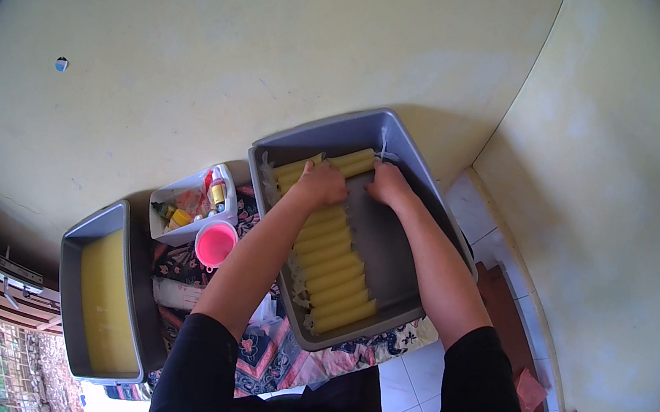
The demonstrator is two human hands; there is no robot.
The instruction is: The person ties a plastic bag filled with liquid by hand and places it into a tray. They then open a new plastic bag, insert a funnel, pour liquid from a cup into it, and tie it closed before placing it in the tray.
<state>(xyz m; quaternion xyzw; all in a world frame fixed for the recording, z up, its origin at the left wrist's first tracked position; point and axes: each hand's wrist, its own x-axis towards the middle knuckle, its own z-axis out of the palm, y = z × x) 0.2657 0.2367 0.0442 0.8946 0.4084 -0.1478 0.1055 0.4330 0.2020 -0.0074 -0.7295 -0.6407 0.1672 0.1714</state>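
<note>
Big grey tub (379,247) is right in front of you; yellow rolls (325,267) lie in it side by side, in a row along its L side, clear wrap bunched at the ends. At the tub's far end, more rolls lie near the wall side, under your hands.

Your L hand (323,186) is on the rolls at the tub's far L, fingers bent, partly spread over the top; can't tell if they grip one or just press. Your R hand (390,185) is at the tub's far R, by the R end of the far roll, fingers curled in; tips hidden, so can't tell how far open or if they've got hold of it.

L of the tub: white basket (160,229) w/ bottles etc., pink funnel (215,243) just beside it. Farther L of the tub: 2nd grey tub (151,316) w/ yellow liquid (108,305). Patterned cloth (260,358) is under the big tub.
</note>
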